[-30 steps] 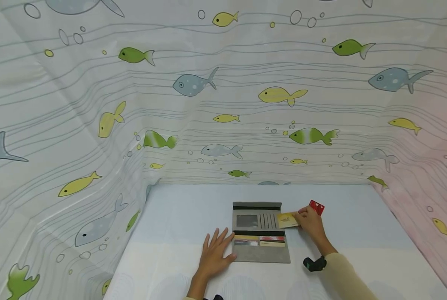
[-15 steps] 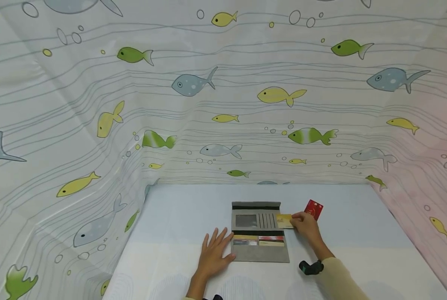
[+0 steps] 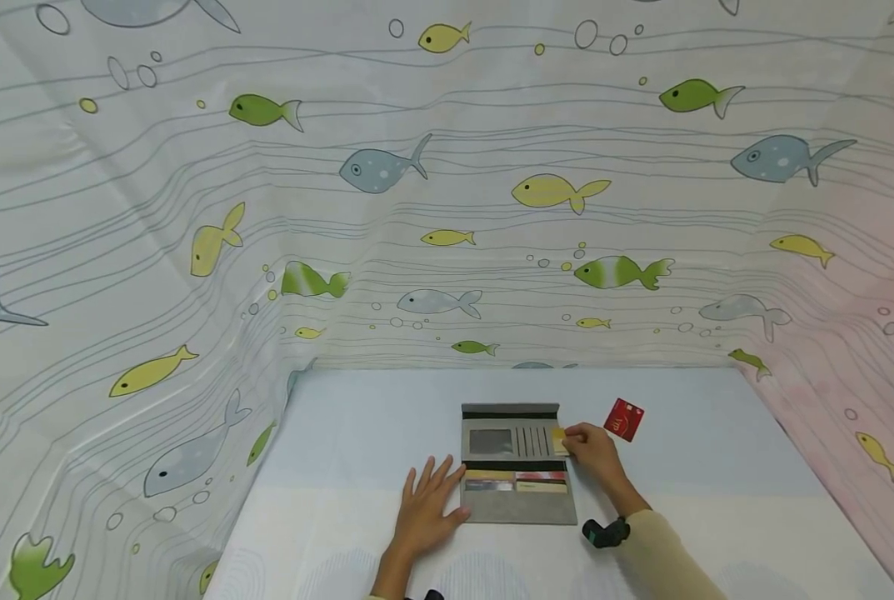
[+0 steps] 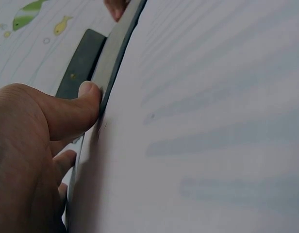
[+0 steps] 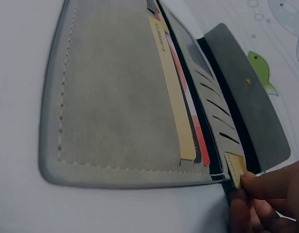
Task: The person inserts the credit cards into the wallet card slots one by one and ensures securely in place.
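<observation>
A grey wallet (image 3: 517, 508) lies unfolded on the table, with several cards in the slots of its near half. At the right edge of its upper half, a yellow card (image 3: 559, 442) is mostly inside the wallet. My right hand (image 3: 596, 456) pinches the card's outer end between thumb and fingers. In the right wrist view, only a short strip of the yellow card (image 5: 236, 167) shows past the slots. My left hand (image 3: 426, 512) lies with fingers spread at the wallet's left edge. In the left wrist view its thumb (image 4: 81, 109) touches the wallet's edge (image 4: 115, 48).
A red card (image 3: 624, 419) marked VIP lies on the table just right of the wallet. The pale table (image 3: 357, 417) extends around both. Behind and at the sides hangs a fish-patterned sheet (image 3: 447, 167).
My right hand has moved left, sliding the yellow card further into the wallet. The red card, earlier partly behind that hand, is now fully visible. My left hand stays in place.
</observation>
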Available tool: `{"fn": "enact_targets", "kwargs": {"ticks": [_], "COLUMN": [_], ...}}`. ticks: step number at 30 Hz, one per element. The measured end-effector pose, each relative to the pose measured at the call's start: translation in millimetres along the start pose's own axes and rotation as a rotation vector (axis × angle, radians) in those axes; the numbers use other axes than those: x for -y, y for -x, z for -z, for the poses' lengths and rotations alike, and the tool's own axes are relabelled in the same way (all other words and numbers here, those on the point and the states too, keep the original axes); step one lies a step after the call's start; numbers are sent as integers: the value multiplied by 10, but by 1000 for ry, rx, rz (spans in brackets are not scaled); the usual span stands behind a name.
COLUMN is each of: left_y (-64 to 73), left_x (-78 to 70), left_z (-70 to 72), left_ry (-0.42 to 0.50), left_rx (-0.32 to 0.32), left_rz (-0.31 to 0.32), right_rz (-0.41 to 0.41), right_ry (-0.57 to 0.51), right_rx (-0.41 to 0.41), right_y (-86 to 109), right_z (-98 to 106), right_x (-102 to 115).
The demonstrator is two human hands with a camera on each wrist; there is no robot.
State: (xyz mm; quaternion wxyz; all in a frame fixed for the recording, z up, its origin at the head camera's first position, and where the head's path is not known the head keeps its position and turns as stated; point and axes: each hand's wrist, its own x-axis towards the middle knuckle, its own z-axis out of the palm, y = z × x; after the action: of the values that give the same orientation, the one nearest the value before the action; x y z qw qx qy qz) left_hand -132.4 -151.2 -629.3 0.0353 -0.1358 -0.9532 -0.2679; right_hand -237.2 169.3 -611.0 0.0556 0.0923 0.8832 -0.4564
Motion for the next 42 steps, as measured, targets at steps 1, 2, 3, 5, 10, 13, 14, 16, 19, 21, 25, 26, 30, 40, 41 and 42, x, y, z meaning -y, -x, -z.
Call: {"fn": "enact_targets", "kwargs": {"ticks": [1,2,3,5,10,13,14,16,19,21,25,26,30,40,41,42], "left_y": [-5,-8,-10,-12,-4,-2,-3,-1,6,15,26,28,34,20,18,15], "left_x": [1,2,1,0,-8,-10,-10,-6,4,11,12,11,6,12,11,11], "left_z": [2,3,4,8,14,10,11,9,3,-3,-16,-17,-20,-33,-33,-33], "left_ry": [1,-1,-1,-2,-1,-3,-6,-8,-8,-3,8,11,8,2,2,1], "left_rx": [2,2,3,7,6,-10,-16,-31,-44,-51,-55,-54,-41,-79,-76,-75], "left_rz": [1,1,3,4,7,-11,-19,-33,-42,-47,-51,-51,-39,-60,-59,-60], "right_rz": [3,6,7,8,10,21,26,41,45,43,28,31,38,101,104,106], "right_ry": [2,3,4,4,18,30,36,43,48,49,37,34,29,34,37,38], "right_rx": [1,2,1,-2,-16,-27,-32,-44,-58,-66,-79,-82,-80,-103,-107,-108], "right_y": [-2,-2,-1,0,20,26,28,32,38,41,50,52,68,110,113,115], "right_z": [-8,-14,-20,-32,-57,-69,-75,-88,-117,-134,-150,-153,-167,-166,-163,-162], "right_x": [8,17,26,38,61,59,60,62,58,53,42,39,28,24,22,18]}}
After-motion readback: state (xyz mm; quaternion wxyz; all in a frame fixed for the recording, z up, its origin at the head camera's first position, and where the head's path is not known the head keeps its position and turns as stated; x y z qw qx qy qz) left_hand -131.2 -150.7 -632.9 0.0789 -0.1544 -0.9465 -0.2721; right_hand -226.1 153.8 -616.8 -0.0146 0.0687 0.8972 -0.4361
